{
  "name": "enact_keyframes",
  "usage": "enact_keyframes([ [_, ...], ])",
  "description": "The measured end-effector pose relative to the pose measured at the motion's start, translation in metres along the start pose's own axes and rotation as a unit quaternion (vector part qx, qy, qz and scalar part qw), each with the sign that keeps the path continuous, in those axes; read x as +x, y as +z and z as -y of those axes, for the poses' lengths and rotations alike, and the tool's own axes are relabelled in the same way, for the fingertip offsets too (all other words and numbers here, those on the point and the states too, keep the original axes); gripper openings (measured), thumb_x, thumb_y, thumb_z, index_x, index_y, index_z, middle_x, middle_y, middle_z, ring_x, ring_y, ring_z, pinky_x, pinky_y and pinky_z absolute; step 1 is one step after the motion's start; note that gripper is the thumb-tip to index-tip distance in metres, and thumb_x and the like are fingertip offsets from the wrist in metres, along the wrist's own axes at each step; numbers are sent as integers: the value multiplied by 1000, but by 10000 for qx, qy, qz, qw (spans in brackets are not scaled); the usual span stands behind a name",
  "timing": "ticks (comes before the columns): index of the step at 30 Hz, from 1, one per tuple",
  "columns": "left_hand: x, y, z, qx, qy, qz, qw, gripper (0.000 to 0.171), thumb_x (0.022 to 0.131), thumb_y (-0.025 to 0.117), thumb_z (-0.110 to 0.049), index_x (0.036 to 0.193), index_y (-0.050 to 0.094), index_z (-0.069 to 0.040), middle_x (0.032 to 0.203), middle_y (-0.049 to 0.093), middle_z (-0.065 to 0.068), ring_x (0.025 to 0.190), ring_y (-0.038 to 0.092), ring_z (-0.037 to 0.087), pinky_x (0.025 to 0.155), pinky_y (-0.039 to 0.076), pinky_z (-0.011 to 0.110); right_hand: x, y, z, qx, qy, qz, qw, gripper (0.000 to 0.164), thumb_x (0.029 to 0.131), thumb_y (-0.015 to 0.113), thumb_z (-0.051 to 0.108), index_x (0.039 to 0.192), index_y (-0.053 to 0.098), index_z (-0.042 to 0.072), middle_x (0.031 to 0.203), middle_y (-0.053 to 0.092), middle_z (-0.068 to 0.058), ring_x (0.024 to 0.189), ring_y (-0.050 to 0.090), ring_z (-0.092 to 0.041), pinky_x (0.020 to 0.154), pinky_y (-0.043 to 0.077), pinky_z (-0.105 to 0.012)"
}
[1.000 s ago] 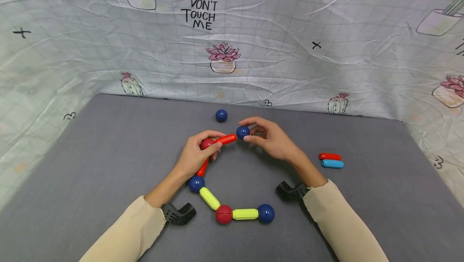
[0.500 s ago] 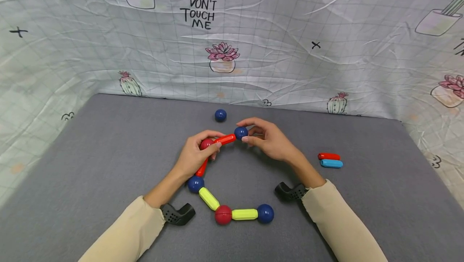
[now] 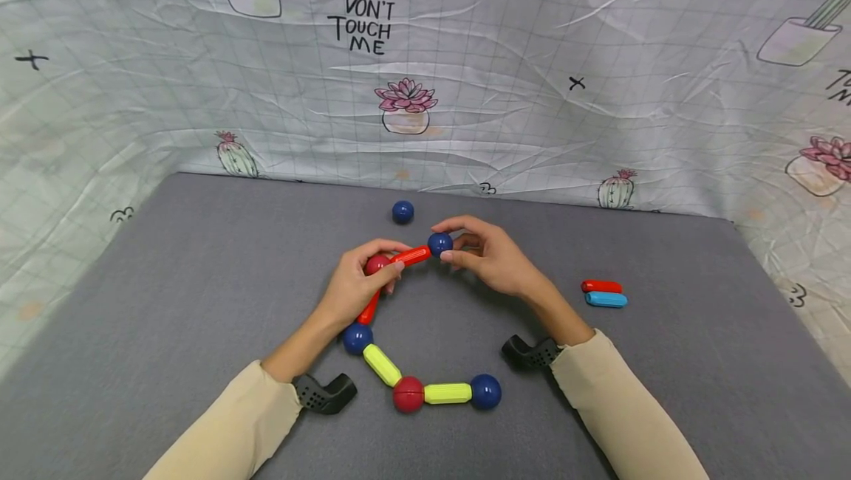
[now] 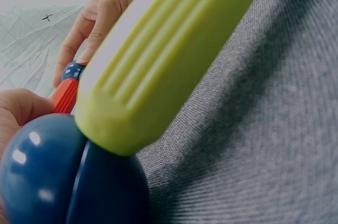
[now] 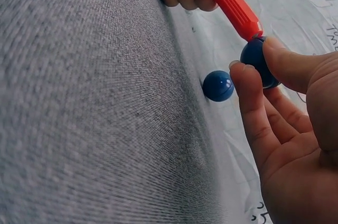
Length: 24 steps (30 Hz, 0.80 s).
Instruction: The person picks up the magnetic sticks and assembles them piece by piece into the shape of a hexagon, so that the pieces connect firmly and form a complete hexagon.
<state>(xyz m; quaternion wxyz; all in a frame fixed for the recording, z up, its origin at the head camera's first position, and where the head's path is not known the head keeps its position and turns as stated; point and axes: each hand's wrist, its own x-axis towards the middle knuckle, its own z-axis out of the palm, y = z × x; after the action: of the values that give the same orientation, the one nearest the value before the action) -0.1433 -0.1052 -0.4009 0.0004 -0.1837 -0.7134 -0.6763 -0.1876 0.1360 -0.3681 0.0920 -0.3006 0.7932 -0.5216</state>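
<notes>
In the head view my left hand (image 3: 352,286) grips a red rod (image 3: 414,255) of a ball-and-rod building toy, close to the red ball (image 3: 377,264) at its inner end. My right hand (image 3: 495,258) pinches a blue ball (image 5: 254,57) between thumb and fingers, and the rod's tip meets that ball. From the red ball, a second red rod (image 3: 368,309) runs down to another blue ball (image 3: 357,338). The chain goes on through a yellow-green rod (image 4: 169,55), a red ball (image 3: 408,394), another yellow-green rod (image 3: 448,393) and an end blue ball (image 3: 486,391).
Behind the hands, a loose blue ball (image 3: 402,212) lies on the grey table (image 3: 199,258). Off to the right, a red rod (image 3: 601,286) and a light-blue rod (image 3: 606,299) lie side by side. A printed cloth (image 3: 505,111) hangs along the back.
My right hand has brought the blue ball leftward, closing the small gap to the red rod's tip. In the last half second the hands have hardly moved.
</notes>
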Motion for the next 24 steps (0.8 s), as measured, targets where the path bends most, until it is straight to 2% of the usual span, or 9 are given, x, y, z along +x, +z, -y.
enact_keyframes([
  [9,0,0,0,40,-57,-16,10000,21,92,63,-7,112,64,0,68,55,17,57,52,22,54,41,25,-1,3,-1,-19,-44,17,10000,39,89,68,7,127,57,4,112,56,-7,84,63,-26,70,54,-39],
  [15,1,0,0,44,-154,66,9999,22,92,63,-7,112,62,0,78,61,17,62,55,21,58,47,26,0,4,-2,-180,-114,-44,9998,38,89,69,10,125,60,8,113,55,-2,84,62,-20,68,54,-37],
  [24,4,-3,0,-560,-382,305,9972,18,93,59,-4,108,55,6,86,65,23,65,59,19,62,50,27,0,8,1,-398,-170,-141,9990,35,86,72,13,121,64,15,114,58,3,86,61,-16,66,52,-35],
])
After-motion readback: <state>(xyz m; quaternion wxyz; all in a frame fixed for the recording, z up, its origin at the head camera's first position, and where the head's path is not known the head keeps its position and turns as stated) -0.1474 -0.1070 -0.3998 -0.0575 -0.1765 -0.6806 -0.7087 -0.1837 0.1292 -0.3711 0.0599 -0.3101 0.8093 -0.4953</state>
